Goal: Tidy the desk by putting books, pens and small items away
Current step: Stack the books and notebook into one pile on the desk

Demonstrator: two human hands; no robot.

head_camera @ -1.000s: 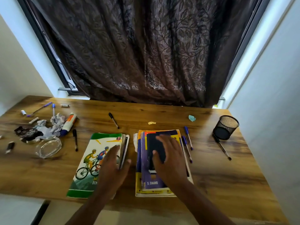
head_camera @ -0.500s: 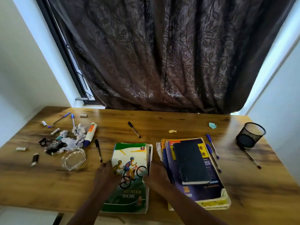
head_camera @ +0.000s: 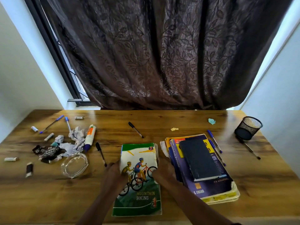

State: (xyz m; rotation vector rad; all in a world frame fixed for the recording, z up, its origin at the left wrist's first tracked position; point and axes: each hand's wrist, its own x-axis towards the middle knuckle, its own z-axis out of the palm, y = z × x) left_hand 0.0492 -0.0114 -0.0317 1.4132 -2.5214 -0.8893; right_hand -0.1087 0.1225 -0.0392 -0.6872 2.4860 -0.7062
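Note:
A green "Mountain Biking" book (head_camera: 139,181) lies on the wooden desk (head_camera: 162,120) in front of me. My left hand (head_camera: 113,174) grips its left edge and my right hand (head_camera: 163,170) grips its right edge. Right of it sits a stack of books (head_camera: 201,166) with a dark notebook (head_camera: 198,159) on top. Two blue pens (head_camera: 215,143) lie along the stack's right side. Black pens lie at the desk's middle (head_camera: 136,129) and left of the book (head_camera: 101,154). A black mesh pen cup (head_camera: 248,128) stands at the far right, another black pen (head_camera: 249,148) beside it.
At the left lie crumpled paper (head_camera: 76,138), a dark wrapper (head_camera: 47,151), a glass ashtray (head_camera: 74,164), a glue tube (head_camera: 90,137), two blue pens (head_camera: 53,123), and small batteries or caps. Paper scraps (head_camera: 211,121) lie near the brown curtain (head_camera: 162,54) behind the desk.
My right hand left the top of the book stack and came to the right edge of the green book. My left hand slid to its left edge. The view tilted up.

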